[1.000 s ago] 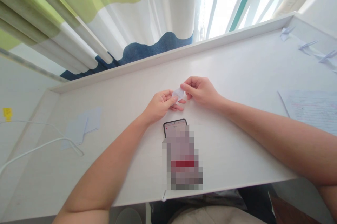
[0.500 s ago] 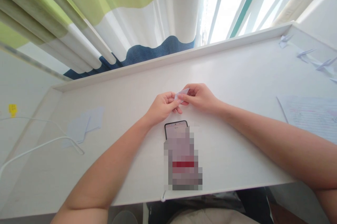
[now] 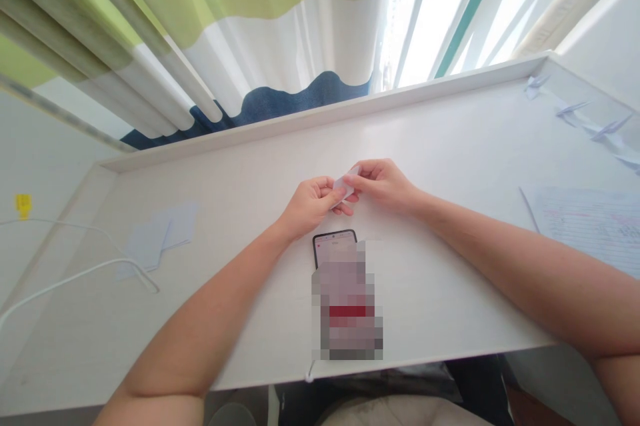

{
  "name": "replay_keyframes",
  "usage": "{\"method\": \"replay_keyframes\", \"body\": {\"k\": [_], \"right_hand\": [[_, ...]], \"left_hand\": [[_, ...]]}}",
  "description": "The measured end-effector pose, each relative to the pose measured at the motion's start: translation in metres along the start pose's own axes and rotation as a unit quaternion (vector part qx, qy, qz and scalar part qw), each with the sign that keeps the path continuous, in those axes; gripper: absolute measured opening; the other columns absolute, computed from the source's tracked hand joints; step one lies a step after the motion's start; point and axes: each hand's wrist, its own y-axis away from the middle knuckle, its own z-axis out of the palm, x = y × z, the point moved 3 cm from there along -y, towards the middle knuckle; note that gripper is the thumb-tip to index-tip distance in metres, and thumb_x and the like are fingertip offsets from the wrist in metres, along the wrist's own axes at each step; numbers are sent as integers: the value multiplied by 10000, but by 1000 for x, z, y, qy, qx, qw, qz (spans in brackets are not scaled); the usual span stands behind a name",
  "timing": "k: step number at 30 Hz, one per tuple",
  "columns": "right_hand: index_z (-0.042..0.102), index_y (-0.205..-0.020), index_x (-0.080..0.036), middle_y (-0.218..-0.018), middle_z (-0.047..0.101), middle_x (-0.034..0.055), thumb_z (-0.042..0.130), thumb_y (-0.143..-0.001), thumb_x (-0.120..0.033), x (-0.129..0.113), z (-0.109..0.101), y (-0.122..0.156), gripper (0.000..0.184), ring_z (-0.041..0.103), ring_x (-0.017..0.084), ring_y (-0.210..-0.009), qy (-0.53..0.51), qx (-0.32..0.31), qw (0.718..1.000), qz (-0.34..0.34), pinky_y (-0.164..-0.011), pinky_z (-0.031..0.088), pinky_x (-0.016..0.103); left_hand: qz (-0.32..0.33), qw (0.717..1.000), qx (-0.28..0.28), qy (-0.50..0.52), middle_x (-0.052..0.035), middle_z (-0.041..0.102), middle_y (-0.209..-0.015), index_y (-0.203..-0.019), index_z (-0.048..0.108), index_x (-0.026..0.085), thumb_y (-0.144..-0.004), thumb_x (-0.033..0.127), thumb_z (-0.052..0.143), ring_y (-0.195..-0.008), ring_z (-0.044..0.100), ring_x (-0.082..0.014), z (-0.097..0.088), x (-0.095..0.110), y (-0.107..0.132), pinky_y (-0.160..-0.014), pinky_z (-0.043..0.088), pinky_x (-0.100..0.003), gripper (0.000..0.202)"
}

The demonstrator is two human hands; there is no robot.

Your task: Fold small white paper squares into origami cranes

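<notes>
Both hands meet over the middle of the white desk [image 3: 450, 146], pinching a small folded piece of pale paper [image 3: 344, 184]. My left hand [image 3: 310, 203] grips its lower left edge with thumb and fingers curled. My right hand [image 3: 383, 185] pinches the upper right edge, fingers closed. The paper is held just above the desk surface. A phone [image 3: 345, 296] lies flat right below my hands, its screen lit.
Pale paper squares [image 3: 157, 239] lie at the left beside a white cable [image 3: 75, 276]. A lined sheet [image 3: 590, 223] lies at the right, with small folded paper shapes [image 3: 607, 127] behind it. A striped curtain [image 3: 225, 46] hangs past the desk's raised back edge.
The folded paper has turned more edge-on and looks smaller between the fingers. Both hands have stayed together at the same spot; the view has tilted slightly.
</notes>
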Motion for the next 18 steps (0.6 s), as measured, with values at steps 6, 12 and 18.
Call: {"method": "replay_keyframes", "body": {"k": [6, 12, 18], "right_hand": [[702, -778, -184, -699, 721, 28, 766, -902, -632, 0, 0, 1, 469, 673, 160, -678, -8, -2, 1000, -28, -685, 526, 307], [708, -1127, -199, -711, 685, -25, 738, -934, -607, 1, 2, 4, 453, 580, 116, -517, 26, 57, 998, -12, -554, 484, 292], [659, -1149, -201, -855, 750, 20, 862, -816, -574, 4, -2, 0, 540, 724, 174, -691, -61, 83, 995, -6, -727, 611, 368]], "left_hand": [[21, 999, 24, -44, -123, 827, -940, -888, 710, 140, -887, 576, 819, -669, 755, -170, 1, -2, 0, -703, 588, -311, 449], [136, 943, 191, -236, -70, 829, -976, -995, 794, 218, -1000, 474, 695, -786, 750, -199, -9, -1, 7, -844, 588, -350, 274], [264, 907, 145, -295, -108, 739, -1403, -1224, 786, 232, -997, 310, 671, -1219, 726, -259, 1, 1, 11, -1130, 543, -431, 267]]}}
